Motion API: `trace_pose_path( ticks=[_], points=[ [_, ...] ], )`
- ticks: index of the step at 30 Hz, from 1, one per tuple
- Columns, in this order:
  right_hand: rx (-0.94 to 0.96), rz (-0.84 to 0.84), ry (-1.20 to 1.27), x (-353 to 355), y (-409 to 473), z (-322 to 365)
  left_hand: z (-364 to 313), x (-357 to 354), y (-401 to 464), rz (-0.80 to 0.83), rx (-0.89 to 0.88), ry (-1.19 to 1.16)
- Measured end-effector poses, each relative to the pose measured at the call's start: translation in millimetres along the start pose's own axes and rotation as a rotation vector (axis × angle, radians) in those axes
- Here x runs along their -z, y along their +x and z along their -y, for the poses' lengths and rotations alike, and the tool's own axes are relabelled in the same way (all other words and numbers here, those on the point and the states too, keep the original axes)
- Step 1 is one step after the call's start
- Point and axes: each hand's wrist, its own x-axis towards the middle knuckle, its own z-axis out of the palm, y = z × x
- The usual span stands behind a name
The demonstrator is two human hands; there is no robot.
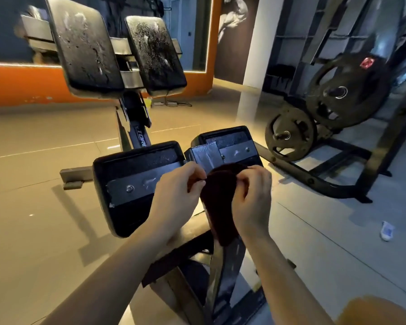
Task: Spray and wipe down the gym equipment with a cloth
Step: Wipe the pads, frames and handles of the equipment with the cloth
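Note:
A dark maroon cloth [218, 207] hangs between my two hands in front of a black gym bench machine. My left hand [176, 198] pinches the cloth's upper left edge and my right hand [251, 198] pinches its upper right edge. Just behind the cloth are the backs of two near pads, the left one [127, 184] and the right one [230, 146], each with a metal bracket. Farther off stand two tilted black pads, left [85, 48] and right [155, 55], both speckled with wet spray droplets.
A small white spray bottle [386, 231] lies on the tiled floor at the right. A plate rack [338, 184] with weight plates [345, 92] stands at the right, beside a white pillar [251, 66]. An orange wall with a mirror [21, 83] runs behind.

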Motion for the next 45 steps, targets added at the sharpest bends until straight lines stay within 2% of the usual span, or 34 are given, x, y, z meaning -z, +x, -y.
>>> trace_pose_path(
  ticks=[3,5,7,8,12,15,20,23,28,33,39,45],
  points=[
    [0.0,0.261,-0.012,-43.3,-25.0,-17.9,22.9,-0.8,7.9,0.011,-0.14,0.248],
    [0.09,0.292,-0.182,-59.8,-38.8,-29.1,41.2,6.3,3.7,0.048,-0.331,0.455],
    [0.094,0.292,-0.267,-65.5,-37.1,-33.4,58.2,14.9,-1.1,0.079,-0.466,0.673],
    [0.076,0.296,-0.276,-66.2,-34.6,-33.0,63.4,20.2,-3.4,0.08,-0.461,0.712],
    [-0.024,0.355,-0.255,-71.3,-7.0,-17.3,78.7,41.9,-16.1,-0.018,-0.26,0.688],
    [0.022,0.378,-0.309,-85.3,27.6,1.5,96.6,50.0,-30.3,-0.086,-0.215,0.722],
    [0.061,0.439,-0.332,-88.9,32.1,4.6,125.3,33.9,-54.2,-0.072,-0.306,0.766],
    [0.051,0.409,-0.248,-68.3,-9.7,-17.3,129.3,24.5,-52.5,-0.078,-0.368,0.751],
    [-0.083,0.374,-0.205,-38.0,-84.1,-54.5,127.1,15.0,-42.3,-0.185,-0.324,0.715],
    [-0.1,0.386,-0.211,-48.9,-54.3,-37.1,124.2,12.0,-41.7,-0.202,-0.281,0.715],
    [0.016,0.461,-0.259,-78.6,33.5,-3.9,125.3,8.9,-40.1,-0.221,-0.223,0.762],
    [0.027,0.376,-0.216,-64.2,-21.8,-27.0,122.4,7.7,-38.4,-0.245,-0.185,0.779]
  ],
)
